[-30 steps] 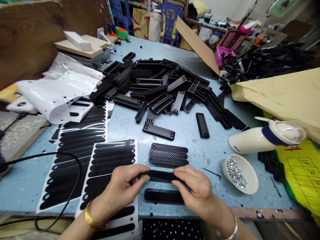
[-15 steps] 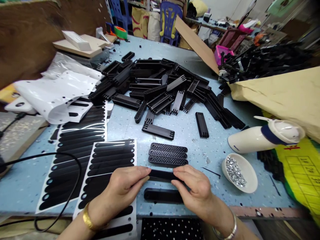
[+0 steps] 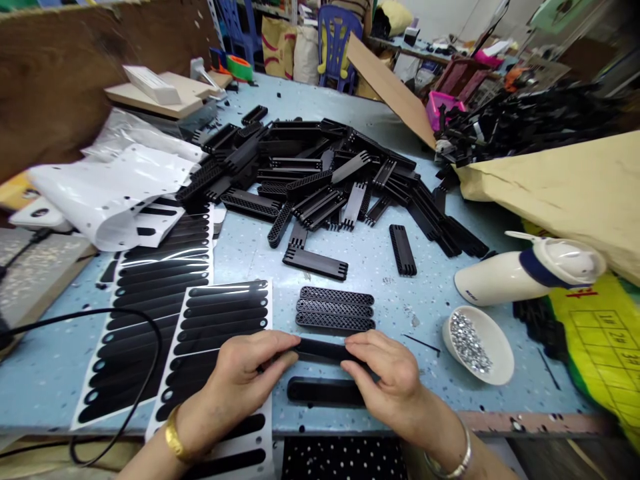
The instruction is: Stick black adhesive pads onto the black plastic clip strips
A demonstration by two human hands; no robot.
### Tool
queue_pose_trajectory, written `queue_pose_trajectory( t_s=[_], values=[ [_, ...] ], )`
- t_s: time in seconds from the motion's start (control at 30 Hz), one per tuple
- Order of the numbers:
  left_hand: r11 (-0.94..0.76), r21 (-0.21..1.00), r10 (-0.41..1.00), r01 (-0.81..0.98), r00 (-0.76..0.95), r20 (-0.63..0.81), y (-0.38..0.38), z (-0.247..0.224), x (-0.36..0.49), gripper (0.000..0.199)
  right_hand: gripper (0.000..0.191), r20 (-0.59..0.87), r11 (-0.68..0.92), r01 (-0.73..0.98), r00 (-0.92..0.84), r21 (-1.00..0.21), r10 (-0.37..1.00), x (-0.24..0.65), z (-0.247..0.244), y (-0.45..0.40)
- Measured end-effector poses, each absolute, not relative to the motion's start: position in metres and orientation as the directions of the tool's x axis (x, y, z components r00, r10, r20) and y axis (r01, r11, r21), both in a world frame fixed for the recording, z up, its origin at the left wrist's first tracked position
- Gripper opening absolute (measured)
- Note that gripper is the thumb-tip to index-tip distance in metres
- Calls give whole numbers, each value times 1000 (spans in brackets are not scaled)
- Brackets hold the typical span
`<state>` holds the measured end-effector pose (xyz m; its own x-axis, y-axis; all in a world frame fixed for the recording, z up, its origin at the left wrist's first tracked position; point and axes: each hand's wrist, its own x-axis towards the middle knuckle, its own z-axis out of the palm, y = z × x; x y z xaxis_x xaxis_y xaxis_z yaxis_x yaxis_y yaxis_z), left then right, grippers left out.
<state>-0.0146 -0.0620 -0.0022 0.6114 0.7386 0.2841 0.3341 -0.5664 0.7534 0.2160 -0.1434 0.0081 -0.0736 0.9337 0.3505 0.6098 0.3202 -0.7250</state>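
Bar (image 3: 321,351) is pinched at one end by the left hand (image 3: 245,368), at the other by the right hand (image 3: 387,368), seemingly to steady it, between a second bar (image 3: 320,392) and lattice pieces (image 3: 335,309) lined up on the counter (image 3: 243,247), likely for reach.

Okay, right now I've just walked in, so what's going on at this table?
A person is working with both bare hands: the left hand and right hand hold a slim black piece by its two ends. A similar black bar lies just nearer the person, and a group of lattice-patterned bars lies just beyond. Farther back is a loose pile of black parts. A white bowl of small silvery bits sits off to the right.
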Motion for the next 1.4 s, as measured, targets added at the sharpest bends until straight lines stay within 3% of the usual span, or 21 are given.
queue_pose_trajectory(
  t_s=[0.33,0.97,1.1,1.4],
  values=[
    [-719,642,623,268,656,425,-60,-9,-15,19,18,386,324,592,-23,-738,922,219,0,-147],
    [-723,631,620,283,670,409,-56,-6,-15,18,19,320,247,443,97,-862,942,221,-8,-149],
    [-726,620,616,296,682,395,-57,-6,-16,17,19,367,274,542,69,-794,928,219,-6,-149],
    [-770,575,572,277,699,430,-56,-7,-12,16,26,532,433,777,-151,-457,833,215,1,-151]
  ],
)
